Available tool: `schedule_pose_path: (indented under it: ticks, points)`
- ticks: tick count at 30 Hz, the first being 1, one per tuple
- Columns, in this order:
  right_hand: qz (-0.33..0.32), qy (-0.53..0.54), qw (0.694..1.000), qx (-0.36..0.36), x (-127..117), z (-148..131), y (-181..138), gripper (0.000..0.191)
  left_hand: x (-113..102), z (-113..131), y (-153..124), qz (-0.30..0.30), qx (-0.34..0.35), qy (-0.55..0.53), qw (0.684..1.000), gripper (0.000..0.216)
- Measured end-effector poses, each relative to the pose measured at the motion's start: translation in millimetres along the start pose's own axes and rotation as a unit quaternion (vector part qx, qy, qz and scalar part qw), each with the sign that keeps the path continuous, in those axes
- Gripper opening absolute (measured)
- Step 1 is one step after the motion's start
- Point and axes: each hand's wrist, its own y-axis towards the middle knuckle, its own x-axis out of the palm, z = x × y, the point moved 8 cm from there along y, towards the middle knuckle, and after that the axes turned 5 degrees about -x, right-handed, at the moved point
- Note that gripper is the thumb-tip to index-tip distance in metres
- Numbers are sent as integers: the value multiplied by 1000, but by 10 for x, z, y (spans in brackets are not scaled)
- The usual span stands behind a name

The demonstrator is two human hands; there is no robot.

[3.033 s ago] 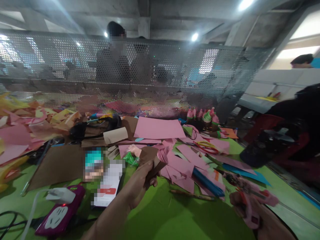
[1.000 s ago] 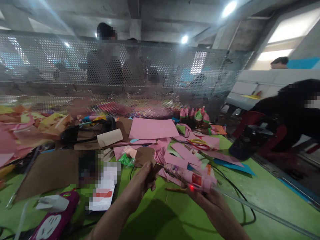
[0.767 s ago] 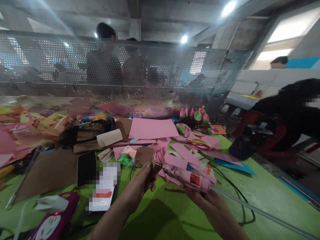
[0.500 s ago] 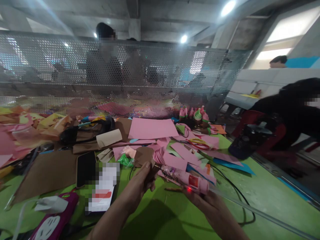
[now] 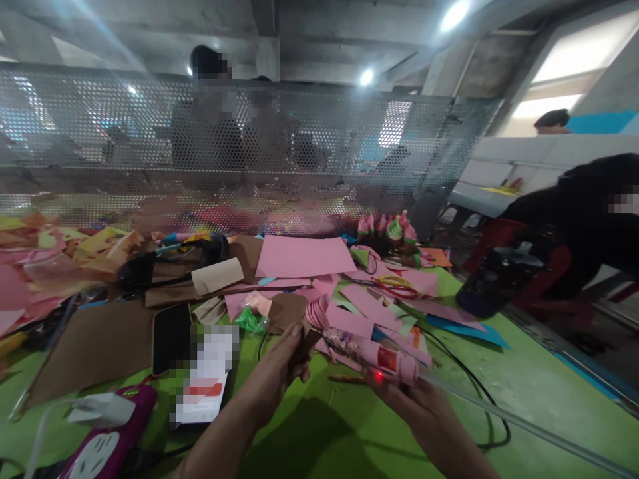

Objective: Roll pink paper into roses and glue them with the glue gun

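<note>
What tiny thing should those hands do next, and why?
Probably squeeze out a dab of glue: the right hand points the pink glue gun at the brown paper piece pinched in the left hand, nozzle close to it, red light on.

Green table (image 5: 349, 442) w/ pink paper (image 5: 304, 256), brown card (image 5: 100, 342), phone (image 5: 170, 329), pwr strip (image 5: 107, 447).

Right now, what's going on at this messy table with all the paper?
A person is working at a green table. Their left hand pinches a small brown paper piece, and their right hand holds a pink hot glue gun, its red light on, with the nozzle pointing at that piece. Around them lie pink paper sheets, a phone and a purple power strip.
</note>
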Motion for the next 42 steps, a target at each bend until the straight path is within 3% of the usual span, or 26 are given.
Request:
schedule_pose_path:
  ticks: [9, 16, 23, 42]
  points:
    - [-18, -8, 1000, 8, 30, 41, 3, 39, -18, -15, -13, 17, -10, -29, 999, 43]
    - [11, -6, 1000, 21, -14, 89, 3, 41, -12, -12, 10, 9, -6, -30, 999, 43]
    - [-6, -25, 1000, 4, 15, -28, 24, 42, 13, 8, -1, 20, -8, -24, 999, 48]
    - [-9, -41, 999, 16, 25, 8, -18, 41, -7, -21, -11, 0, -6, -34, 999, 37]
